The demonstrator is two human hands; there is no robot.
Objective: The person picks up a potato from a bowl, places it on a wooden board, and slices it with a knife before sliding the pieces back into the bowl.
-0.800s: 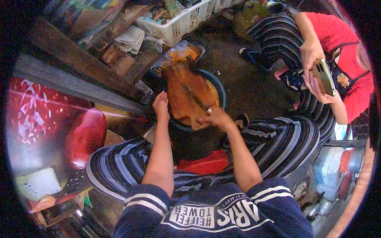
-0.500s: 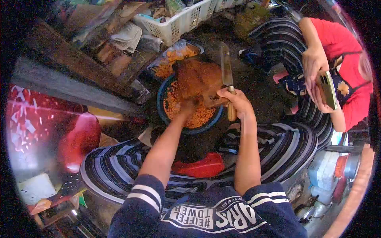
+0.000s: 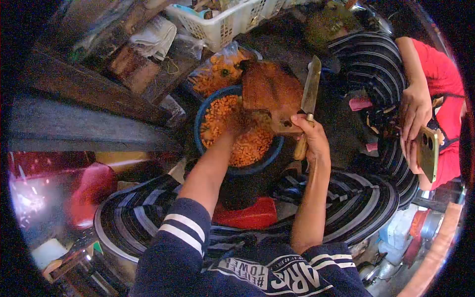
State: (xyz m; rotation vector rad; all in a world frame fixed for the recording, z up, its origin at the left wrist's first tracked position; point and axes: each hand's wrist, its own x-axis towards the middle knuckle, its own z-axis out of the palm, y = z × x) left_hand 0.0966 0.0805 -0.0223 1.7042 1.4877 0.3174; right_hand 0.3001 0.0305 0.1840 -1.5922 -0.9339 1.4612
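Observation:
My right hand (image 3: 312, 134) is closed around a knife (image 3: 310, 91), its blade pointing up and away and its wooden handle sticking out below the fingers. The same hand grips the near corner of a brown wooden chopping board (image 3: 269, 89), with the thumb on top. This board is tilted over the far right of a blue basin (image 3: 198, 133), which holds many small diced orange pieces (image 3: 252, 148). My left hand (image 3: 241, 123) reaches into the basin by the board's lower left edge; its fingers are blurred and dark.
Beyond the basin lies a clear plastic bag (image 3: 217, 69) of orange chunks. A white slotted crate (image 3: 225, 29) stands further back. On the right a person in red (image 3: 435, 69) holds a phone (image 3: 428, 153). Wooden beams (image 3: 84, 104) run along the left.
The chopping board and knife have moved right with my right hand, uncovering more of the basin's left side. My left hand stays at the basin. The whole view has shifted slightly.

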